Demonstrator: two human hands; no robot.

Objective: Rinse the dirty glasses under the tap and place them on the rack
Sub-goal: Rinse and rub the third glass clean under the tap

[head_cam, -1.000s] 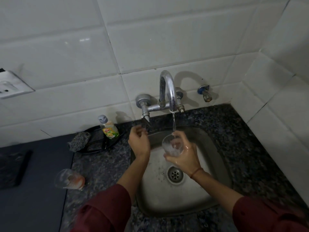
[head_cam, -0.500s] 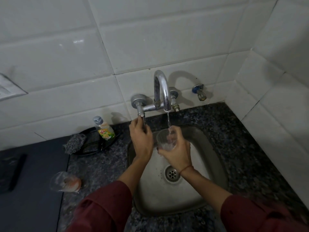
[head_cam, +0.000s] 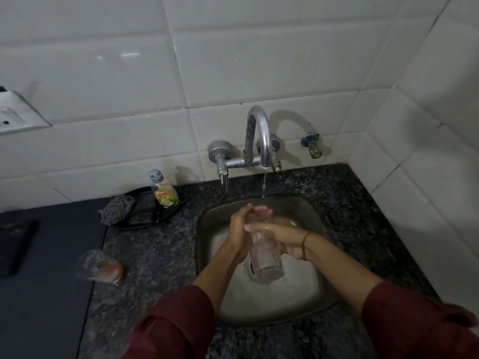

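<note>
Head camera shows my two hands over the steel sink (head_cam: 305, 301), and several things differ from half a second ago. Then my left hand (head_cam: 239, 230) was up at the tap handle; now it has come down and presses against the side of the glass (head_cam: 264, 252). The glass was upright under the stream before; now it is tilted, its thick base toward me and low over the drain, its mouth away between my fingers. My right hand (head_cam: 283, 237) is wrapped around the glass from the right, fingers closed on it, and the left hand closes on it from the other side. The water from the tap (head_cam: 259, 136) is now only a thin thread, falling just behind my hands. A second dirty glass (head_cam: 98, 265) lies on its side on the dark counter (head_cam: 155, 255), well apart to the left.
</note>
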